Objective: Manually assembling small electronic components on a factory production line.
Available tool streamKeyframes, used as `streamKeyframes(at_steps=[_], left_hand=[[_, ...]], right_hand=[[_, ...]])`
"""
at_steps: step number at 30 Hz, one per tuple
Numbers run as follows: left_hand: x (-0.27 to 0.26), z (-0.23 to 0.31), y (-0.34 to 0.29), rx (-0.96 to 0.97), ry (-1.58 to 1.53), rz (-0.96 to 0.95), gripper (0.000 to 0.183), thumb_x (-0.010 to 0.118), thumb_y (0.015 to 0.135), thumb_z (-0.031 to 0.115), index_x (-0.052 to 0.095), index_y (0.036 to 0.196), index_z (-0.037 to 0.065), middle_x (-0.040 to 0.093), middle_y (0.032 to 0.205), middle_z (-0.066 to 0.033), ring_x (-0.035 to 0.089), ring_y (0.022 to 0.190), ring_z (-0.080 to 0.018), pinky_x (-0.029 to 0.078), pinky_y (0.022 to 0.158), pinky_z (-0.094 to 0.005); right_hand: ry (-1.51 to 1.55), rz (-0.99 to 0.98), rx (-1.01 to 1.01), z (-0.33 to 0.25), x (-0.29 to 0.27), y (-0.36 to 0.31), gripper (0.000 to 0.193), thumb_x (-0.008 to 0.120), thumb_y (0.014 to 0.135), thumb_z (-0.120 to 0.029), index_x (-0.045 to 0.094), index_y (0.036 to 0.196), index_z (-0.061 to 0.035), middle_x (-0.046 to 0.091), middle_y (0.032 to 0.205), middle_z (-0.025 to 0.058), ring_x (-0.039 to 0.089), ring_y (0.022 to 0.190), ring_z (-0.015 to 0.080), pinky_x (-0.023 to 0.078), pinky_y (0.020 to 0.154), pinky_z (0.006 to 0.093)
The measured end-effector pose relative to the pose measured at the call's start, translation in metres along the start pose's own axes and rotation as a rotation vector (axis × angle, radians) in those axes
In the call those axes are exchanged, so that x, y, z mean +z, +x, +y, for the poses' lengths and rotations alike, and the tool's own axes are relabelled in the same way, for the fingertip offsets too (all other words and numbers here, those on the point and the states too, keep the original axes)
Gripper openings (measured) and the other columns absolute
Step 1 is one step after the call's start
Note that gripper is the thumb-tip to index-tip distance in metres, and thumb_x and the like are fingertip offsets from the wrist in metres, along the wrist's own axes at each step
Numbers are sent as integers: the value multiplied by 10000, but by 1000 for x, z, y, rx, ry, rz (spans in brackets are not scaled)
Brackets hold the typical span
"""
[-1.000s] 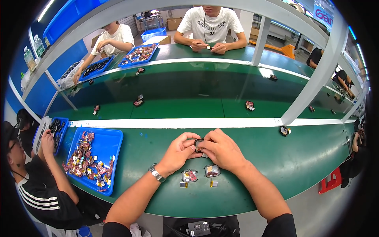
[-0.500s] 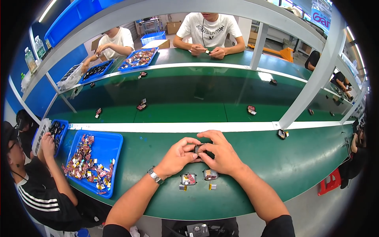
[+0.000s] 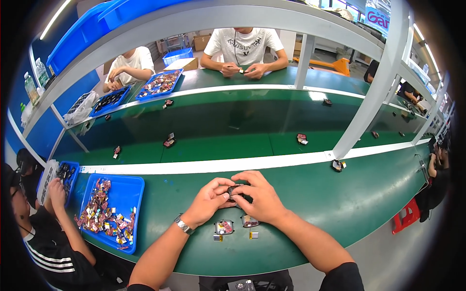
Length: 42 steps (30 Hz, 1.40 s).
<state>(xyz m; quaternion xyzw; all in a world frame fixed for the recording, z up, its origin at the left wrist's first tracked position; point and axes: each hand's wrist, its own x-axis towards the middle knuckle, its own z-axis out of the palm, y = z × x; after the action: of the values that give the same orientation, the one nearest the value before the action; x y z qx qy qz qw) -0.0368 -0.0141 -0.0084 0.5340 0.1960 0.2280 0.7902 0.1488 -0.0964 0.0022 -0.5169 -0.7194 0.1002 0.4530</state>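
Observation:
Both my hands meet over the green worktop, pinching one small dark part (image 3: 235, 190) between their fingertips. My left hand (image 3: 209, 199), with a metal watch at its wrist, grips the part from the left. My right hand (image 3: 259, 196) covers it from the right and hides most of it. Just below my hands lie two small square parts, one with red inside (image 3: 224, 227) and one darker (image 3: 249, 221). Two tiny yellowish pieces (image 3: 218, 237) (image 3: 253, 235) rest near the table's front edge.
A blue tray (image 3: 133, 186) with several small red and yellow parts stands at my left. A person in black sits beside it. A green conveyor belt (image 3: 233, 131) carries scattered small parts. Two people work across it. A white post (image 3: 369, 97) rises at the right.
My hands have stayed together on the small dark part, with only slight finger movement. The view has tilted a little, so the hands sit somewhat lower in the picture.

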Motion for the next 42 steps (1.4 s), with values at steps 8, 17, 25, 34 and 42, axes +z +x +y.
streamKeyframes(at_steps=[8, 17, 25, 34, 42], left_hand=[[-1, 0, 0, 21, -40, -1, 231, 459, 1021, 82, 458, 1250, 49, 559, 1291, -133, 597, 1144, -200, 522, 973, -339], [-2, -2, -1, 30, -82, 21, 228, 468, 1015, 70, 461, 1243, 51, 583, 1260, -118, 596, 1147, -196, 523, 968, -341], [-6, -11, 0, 105, -93, 52, 223, 469, 1014, 60, 456, 1236, 39, 591, 1245, -126, 588, 1160, -196, 515, 988, -374], [0, -8, 0, 128, -170, -17, 244, 491, 1004, 54, 453, 1244, 34, 605, 1212, -134, 590, 1165, -216, 502, 1004, -392], [1, -10, -1, 125, -166, 18, 241, 482, 1002, 38, 456, 1241, 32, 581, 1269, -153, 587, 1176, -224, 502, 1002, -399]], right_hand=[[3, 32, -50, -3, 3, 0, 150, 736, 791, -79, 715, 939, -83, 612, 1192, 63, 557, 1117, 266, 478, 900, 365], [27, 65, 16, -6, 10, -2, 175, 730, 787, -52, 719, 960, -78, 610, 1202, 63, 552, 1108, 270, 493, 892, 359], [-101, 87, -173, -17, 6, 7, 220, 748, 730, -23, 702, 944, -44, 596, 1225, 100, 545, 1151, 298, 494, 909, 397], [-71, 143, -93, -16, 4, 1, 207, 749, 721, -16, 701, 919, -53, 606, 1200, 80, 560, 1122, 275, 496, 903, 382], [-34, 143, -107, -22, 1, 4, 204, 748, 719, -16, 700, 914, -56, 600, 1221, 83, 553, 1135, 292, 499, 909, 392]])
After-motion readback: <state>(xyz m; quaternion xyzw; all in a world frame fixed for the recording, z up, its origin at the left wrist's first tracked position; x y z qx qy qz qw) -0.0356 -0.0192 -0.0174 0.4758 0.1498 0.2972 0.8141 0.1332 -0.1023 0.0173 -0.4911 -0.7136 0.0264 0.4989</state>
